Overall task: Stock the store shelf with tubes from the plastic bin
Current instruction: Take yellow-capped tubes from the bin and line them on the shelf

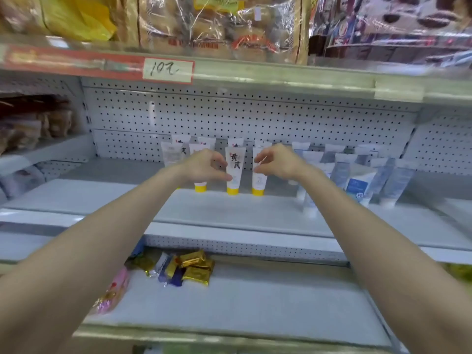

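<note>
Nearest: lower shelf (255,302), with a small heap of gold-wrapped packets (196,267) at its far left and a pink packet (115,290) lying nearer, on the left edge. Both bare forearms reach over it, away from the camera, to the middle shelf (229,210). Front row there: three white tubes standing on yellow caps. Left tube (200,186) mostly hidden behind the left hand (201,167). Middle tube (234,175) upright, large dark characters on its face. Right tube (258,182) upright just beside it, a narrow gap between the two. Left hand curled in a C shape, thumb tip lying on the lower front of the middle tube, fingertips at its left edge; cannot tell if it grips or only touches. Right hand (279,162) likewise curled, fingertips and thumb over the upper right tube; grip or light touch, cannot tell. Behind them, a second row of the same white tubes (178,143), close to the back. Farther right on the same shelf, a cluster of blue-and-white tubes (357,180), blurred, several leaning. White pegboard (229,113) forms the back wall. Far left, brownish wrapped packets (30,123) in the neighbouring bay. Above, the upper shelf edge carries a handwritten price label (167,71); bagged bread (204,26) sits on top
</note>
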`<state>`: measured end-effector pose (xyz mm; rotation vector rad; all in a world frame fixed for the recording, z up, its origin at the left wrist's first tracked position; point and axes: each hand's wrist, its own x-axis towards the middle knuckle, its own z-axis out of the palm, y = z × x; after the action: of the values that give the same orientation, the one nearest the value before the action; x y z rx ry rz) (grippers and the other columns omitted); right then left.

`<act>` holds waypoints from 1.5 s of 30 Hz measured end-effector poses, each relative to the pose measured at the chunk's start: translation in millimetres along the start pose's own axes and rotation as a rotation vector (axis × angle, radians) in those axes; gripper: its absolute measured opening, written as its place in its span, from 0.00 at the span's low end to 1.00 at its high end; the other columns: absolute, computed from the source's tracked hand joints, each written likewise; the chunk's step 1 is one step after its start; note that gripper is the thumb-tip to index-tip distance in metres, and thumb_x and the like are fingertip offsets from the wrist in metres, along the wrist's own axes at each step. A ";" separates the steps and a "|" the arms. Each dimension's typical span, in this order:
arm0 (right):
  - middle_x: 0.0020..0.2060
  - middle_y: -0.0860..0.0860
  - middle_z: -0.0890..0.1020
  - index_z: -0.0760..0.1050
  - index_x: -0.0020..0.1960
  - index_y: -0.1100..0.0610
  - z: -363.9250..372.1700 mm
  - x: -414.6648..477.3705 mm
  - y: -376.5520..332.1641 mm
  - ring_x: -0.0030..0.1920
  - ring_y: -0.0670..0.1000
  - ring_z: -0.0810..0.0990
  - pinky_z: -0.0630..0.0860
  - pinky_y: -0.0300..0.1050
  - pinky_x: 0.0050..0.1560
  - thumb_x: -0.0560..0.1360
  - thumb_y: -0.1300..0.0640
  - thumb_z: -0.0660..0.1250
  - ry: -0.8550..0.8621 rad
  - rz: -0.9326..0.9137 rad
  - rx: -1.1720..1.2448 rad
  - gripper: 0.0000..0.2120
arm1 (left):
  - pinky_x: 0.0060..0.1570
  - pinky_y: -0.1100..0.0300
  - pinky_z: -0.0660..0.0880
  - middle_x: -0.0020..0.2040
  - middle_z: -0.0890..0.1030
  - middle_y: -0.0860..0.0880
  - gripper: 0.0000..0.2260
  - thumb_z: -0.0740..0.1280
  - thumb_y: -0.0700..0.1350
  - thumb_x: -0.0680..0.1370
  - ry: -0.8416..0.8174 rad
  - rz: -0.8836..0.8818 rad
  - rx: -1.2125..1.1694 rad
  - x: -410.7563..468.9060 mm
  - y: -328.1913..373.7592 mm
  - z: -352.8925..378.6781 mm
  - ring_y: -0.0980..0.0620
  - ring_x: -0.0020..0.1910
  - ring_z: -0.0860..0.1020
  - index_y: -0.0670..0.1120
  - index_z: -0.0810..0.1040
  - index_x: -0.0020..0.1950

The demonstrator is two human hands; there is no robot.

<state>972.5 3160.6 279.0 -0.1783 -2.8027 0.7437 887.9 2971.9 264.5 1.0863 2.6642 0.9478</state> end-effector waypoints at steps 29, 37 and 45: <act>0.47 0.52 0.77 0.77 0.54 0.59 353.3 -170.0 102.5 0.45 0.51 0.76 0.74 0.45 0.49 0.69 0.57 0.73 -0.835 0.392 0.146 0.15 | 0.46 0.63 0.65 0.49 0.75 0.46 0.20 0.71 0.52 0.73 -0.528 -0.610 -0.131 -208.0 -214.4 253.4 0.52 0.48 0.71 0.43 0.75 0.60; 0.54 0.57 0.80 0.77 0.56 0.61 437.0 -214.1 132.4 0.49 0.53 0.78 0.72 0.41 0.44 0.71 0.58 0.72 -0.929 0.519 0.177 0.15 | 0.50 0.63 0.68 0.55 0.75 0.47 0.20 0.71 0.52 0.72 -0.615 -0.841 -0.232 -259.9 -269.4 330.2 0.52 0.50 0.72 0.44 0.75 0.60; 0.54 0.55 0.81 0.77 0.57 0.58 507.5 -251.1 155.6 0.56 0.53 0.77 0.68 0.39 0.48 0.70 0.55 0.72 -0.986 0.653 0.160 0.17 | 0.46 0.64 0.66 0.53 0.74 0.47 0.18 0.72 0.49 0.72 -0.618 -1.046 -0.264 -304.1 -314.7 386.6 0.50 0.52 0.74 0.42 0.76 0.58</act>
<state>1093.2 3010.8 -275.7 -0.9647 -3.5777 1.5348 1049.9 2793.9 -267.5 -0.1343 2.0202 0.5604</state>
